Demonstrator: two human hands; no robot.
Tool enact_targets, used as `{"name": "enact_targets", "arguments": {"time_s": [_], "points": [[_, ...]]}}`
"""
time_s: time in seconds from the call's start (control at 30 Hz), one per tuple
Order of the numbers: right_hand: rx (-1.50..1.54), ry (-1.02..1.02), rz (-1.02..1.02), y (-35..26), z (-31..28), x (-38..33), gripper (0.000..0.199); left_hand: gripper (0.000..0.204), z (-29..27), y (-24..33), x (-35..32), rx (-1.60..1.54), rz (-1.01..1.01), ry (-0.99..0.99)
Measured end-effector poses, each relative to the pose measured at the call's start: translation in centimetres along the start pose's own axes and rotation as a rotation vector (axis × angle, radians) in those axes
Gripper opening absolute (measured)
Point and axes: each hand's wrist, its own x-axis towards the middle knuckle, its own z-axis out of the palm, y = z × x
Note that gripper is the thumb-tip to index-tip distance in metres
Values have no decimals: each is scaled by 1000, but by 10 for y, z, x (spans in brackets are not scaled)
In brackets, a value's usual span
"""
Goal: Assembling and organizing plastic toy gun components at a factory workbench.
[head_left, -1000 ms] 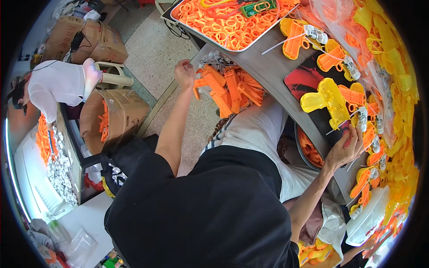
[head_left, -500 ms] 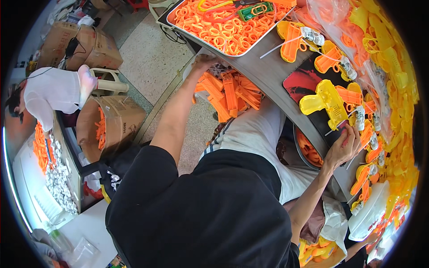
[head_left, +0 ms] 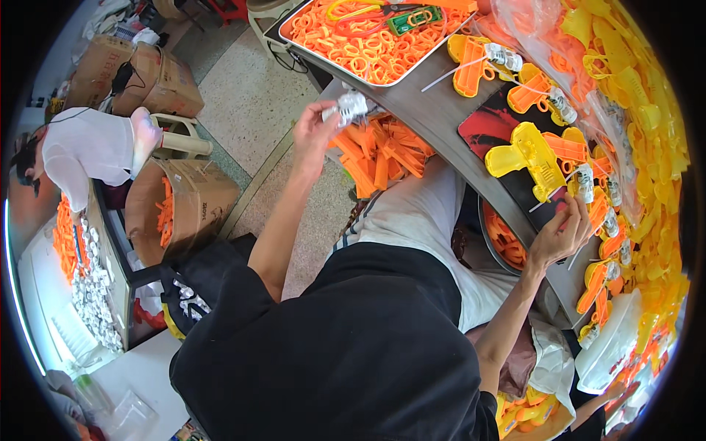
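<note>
My left hand [head_left: 315,131] is raised above a heap of orange plastic strips [head_left: 382,151] and holds a small white-and-clear plastic part [head_left: 349,108] between its fingers. My right hand [head_left: 565,234] rests on the grey table edge [head_left: 434,121], fingers pinched on a thin white stick [head_left: 540,207], beside a yellow toy gun shell [head_left: 531,156] lying on a red-and-black mat [head_left: 494,126]. Orange gun shells with small white parts [head_left: 485,60] lie farther along the table.
A metal tray of orange rings [head_left: 368,44] stands at the far end. Bags of yellow and orange parts [head_left: 632,110] line the right. An orange-filled bowl [head_left: 504,239] sits under the table. Cardboard boxes [head_left: 184,202] and another person in white [head_left: 88,154] are on the left.
My left hand has lifted away from the heap of orange strips, now holding a small white part. My right hand has stayed by the table edge.
</note>
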Motion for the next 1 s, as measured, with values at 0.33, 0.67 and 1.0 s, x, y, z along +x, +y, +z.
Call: {"name": "enact_targets", "arguments": {"time_s": [0.33,0.67,1.0], "points": [[964,-566,314,-151,-10,-9,23,35,74,49,-61,-7,126,-360],[1810,-486,1058,-113,-45,6,22,32,152,54,-83,404,1134,-959],[1564,-200,677,-14,-111,35,27,40,260,-8,4,873,969,-785]]}}
